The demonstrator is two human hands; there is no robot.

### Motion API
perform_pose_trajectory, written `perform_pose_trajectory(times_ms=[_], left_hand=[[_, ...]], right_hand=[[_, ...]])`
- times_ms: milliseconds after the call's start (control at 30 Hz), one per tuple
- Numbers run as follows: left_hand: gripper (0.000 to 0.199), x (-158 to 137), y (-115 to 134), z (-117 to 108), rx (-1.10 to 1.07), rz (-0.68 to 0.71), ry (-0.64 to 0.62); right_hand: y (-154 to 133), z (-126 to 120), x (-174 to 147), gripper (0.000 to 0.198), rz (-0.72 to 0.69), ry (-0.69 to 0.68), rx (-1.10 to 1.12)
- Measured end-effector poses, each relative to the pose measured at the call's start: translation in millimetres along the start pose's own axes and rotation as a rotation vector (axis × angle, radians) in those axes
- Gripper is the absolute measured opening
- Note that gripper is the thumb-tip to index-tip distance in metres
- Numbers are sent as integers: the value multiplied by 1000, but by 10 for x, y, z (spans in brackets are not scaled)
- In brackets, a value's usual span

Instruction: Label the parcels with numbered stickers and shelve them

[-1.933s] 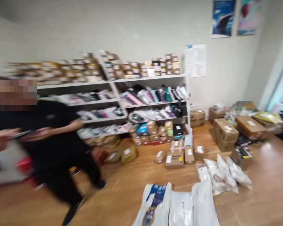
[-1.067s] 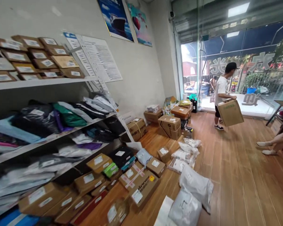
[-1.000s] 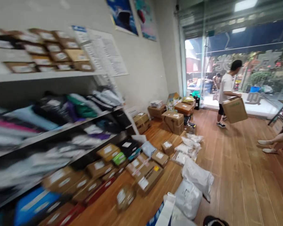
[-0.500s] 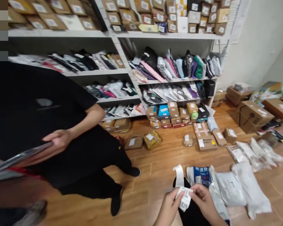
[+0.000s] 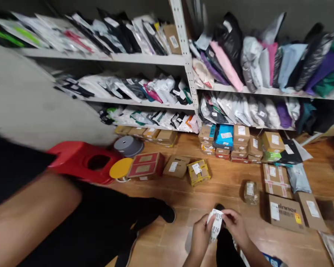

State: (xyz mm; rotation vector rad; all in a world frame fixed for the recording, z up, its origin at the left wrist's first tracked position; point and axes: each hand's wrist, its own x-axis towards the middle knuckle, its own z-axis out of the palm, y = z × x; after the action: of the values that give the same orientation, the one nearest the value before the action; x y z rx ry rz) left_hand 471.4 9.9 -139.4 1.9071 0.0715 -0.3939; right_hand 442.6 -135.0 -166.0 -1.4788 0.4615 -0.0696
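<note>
- Low in the view, at about 6 o'clock, the left hand [image 5: 200, 234] and the right hand [image 5: 235, 226] meet on a strip of numbered labels [image 5: 216, 223].
- Left hand: thumb and fingers are pinched shut on the strip's left edge.
- Right hand: fingertips are closed on the strip's upper right corner, at 1 o'clock from the left hand.
- Strip of numbered labels: white, hanging roughly upright between the two hands, with printed numbers facing the camera; it is held above the wooden floor [image 5: 228, 185].
- At 9 o'clock, another person's bare forearm [image 5: 30, 211] and black clothing fill the frame edge, apart from the two hands.
- At 10 o'clock from the hands, a red plastic stool [image 5: 80, 161] lies on the floor, with a yellow disc [image 5: 120, 168] and a grey round object [image 5: 128, 145] just beside it.
- At 12 o'clock, a yellow-strapped small box [image 5: 198, 171] and a brown carton [image 5: 176, 166] lie side by side on the floor.
- At 2 o'clock, a clear-wrapped jar-like parcel [image 5: 250, 191] lies near a printed carton [image 5: 286, 213].
- Across the top, white shelving [image 5: 187, 63] holds rows of soft mailer bags [image 5: 239, 55]; small boxes are stacked beneath it.
</note>
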Motion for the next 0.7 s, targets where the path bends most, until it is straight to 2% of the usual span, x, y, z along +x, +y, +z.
perform_pose_trajectory(times_ms=[100,233,300,400,567,700], left_hand=[[71,634,-206,-133,-61,-112,99],[69,1345,-621,-279,-209,-277,175],[69,1695,-884,-325,-349,-391,132],[73,2217,-1362,-340,-526,-503,4],[77,2990,-2385,-248,-671,-592,-195],[72,3490,-3168,-173,-725,-607,-266]], right_hand=[[93,363,748,59,65,-49,-60],[525,802,1477,62,134,-75,-95],[843,982,1803,61,149,-82,-113],[1392,1166,2287,54,140,-87,-137],[2396,1305,2995,40,71,-115,-144],[3131,1415,3424,31,-19,-156,-103]])
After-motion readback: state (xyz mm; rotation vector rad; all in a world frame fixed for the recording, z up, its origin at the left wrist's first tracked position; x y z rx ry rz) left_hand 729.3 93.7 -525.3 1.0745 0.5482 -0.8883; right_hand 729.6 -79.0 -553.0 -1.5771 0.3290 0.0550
